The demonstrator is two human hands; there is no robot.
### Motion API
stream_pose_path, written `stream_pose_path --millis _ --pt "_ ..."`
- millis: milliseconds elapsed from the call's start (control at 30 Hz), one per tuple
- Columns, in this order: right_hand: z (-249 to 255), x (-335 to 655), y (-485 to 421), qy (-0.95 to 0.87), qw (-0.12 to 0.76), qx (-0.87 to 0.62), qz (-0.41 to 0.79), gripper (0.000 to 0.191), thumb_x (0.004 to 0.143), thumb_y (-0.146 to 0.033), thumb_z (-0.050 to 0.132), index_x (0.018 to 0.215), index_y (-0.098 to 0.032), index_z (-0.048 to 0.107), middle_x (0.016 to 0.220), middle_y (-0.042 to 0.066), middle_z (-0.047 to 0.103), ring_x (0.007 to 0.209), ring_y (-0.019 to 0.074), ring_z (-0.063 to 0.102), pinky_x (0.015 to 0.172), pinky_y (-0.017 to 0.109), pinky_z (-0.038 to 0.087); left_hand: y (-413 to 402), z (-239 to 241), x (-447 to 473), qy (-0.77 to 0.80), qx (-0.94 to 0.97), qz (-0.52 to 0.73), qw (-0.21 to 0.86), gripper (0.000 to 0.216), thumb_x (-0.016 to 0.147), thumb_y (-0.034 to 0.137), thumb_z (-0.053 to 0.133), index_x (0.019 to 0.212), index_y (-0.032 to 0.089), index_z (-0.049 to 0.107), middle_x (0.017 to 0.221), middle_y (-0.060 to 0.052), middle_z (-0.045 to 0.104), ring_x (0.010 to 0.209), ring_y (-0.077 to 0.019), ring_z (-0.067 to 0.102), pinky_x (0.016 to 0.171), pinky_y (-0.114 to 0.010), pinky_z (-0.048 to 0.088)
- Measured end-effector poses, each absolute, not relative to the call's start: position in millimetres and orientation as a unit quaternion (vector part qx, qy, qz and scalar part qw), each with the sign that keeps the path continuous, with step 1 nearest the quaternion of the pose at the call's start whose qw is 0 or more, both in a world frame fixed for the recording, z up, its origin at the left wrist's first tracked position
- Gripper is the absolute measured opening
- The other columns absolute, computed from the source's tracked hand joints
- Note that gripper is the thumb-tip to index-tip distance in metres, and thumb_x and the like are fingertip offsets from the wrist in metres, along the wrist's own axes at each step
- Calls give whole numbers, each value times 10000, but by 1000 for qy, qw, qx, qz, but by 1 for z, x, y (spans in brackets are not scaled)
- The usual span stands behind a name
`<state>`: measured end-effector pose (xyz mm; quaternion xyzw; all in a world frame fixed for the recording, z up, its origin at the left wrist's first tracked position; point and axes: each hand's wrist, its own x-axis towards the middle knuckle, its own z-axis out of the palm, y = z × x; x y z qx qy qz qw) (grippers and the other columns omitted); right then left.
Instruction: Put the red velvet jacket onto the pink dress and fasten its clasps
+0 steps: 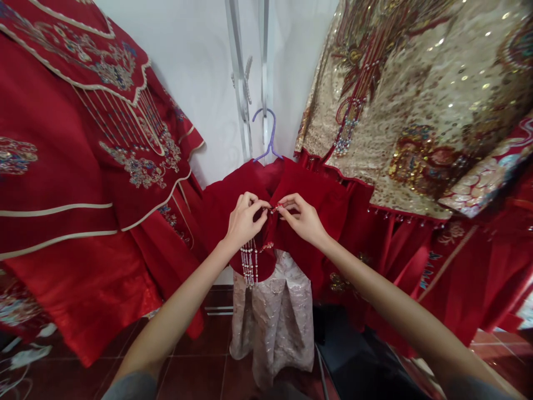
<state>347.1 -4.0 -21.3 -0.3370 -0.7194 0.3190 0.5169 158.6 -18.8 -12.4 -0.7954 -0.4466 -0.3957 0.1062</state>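
Note:
A short red jacket with a V neck hangs on a purple hanger in front of me. At its front opening, my left hand pinches the small beaded fastening from the left. My right hand pinches the same fastening from the right, fingertips close to the left ones. A second beaded fastening lies lower on the jacket front. Below my left hand dangles a white bead tassel. Under the jacket hangs a pale patterned skirt.
An embroidered red garment hangs close on the left. On the right hangs a gold sequined garment above red pleated fabric. Metal rails run up the white wall. Some dark object stands on the tiled floor.

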Motion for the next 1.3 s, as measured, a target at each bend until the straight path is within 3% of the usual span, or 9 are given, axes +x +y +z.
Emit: stream_pose_path --millis 133,233,333,500,800,1067,1300 --pt "-24 348 -2 -714 526 -331 323 219 857 -389 601 980 -216 547 960 34 632 861 166 645 683 314 615 -18 -9 160 -437 -826 -313 168 190 881 252 543 1030 224 656 941 -68 482 892 -207 465 611 -275 409" --pt "-23 349 -2 -713 524 -319 338 210 855 -385 605 974 -221 553 947 28 627 858 162 643 673 306 617 -17 -9 159 -421 -822 -347 165 156 887 269 550 970 209 668 906 -60 489 866 -194 477 672 -289 442" --pt "-20 350 -1 -721 511 -313 348 203 849 -378 611 969 -220 565 905 23 625 828 158 643 647 295 614 -16 -9 159 -402 -796 -442 94 153 890 259 558 982 196 663 898 -45 542 817 -152 531 694 -265 474" --pt "-16 344 0 -735 512 -321 308 191 852 -363 611 962 -211 575 900 29 642 822 163 647 619 282 595 -20 -10 163 -411 -764 -497 -15 121 859 213 580 941 190 666 790 -3 632 625 -89 571 590 -206 484" --pt "-15 339 -11 -735 535 -332 251 162 864 -340 603 950 -204 578 940 45 680 843 167 672 633 266 572 -31 -18 178 -427 -656 -572 -246 226 744 268 715 933 144 704 856 -74 751 774 -182 724 755 -325 616" --pt "-17 344 -8 -712 546 -326 296 262 773 -377 716 936 -201 609 947 35 688 854 166 685 721 280 590 -29 -15 181 -456 -638 -568 -250 194 729 143 680 918 125 722 882 -85 757 759 -176 728 753 -311 618" --pt "-18 341 0 -650 570 -347 364 330 675 -380 791 896 -170 664 939 64 721 854 203 710 767 306 587 -33 -15 181 -457 -665 -551 -213 191 755 178 682 931 138 743 898 -78 762 764 -184 733 774 -327 619"
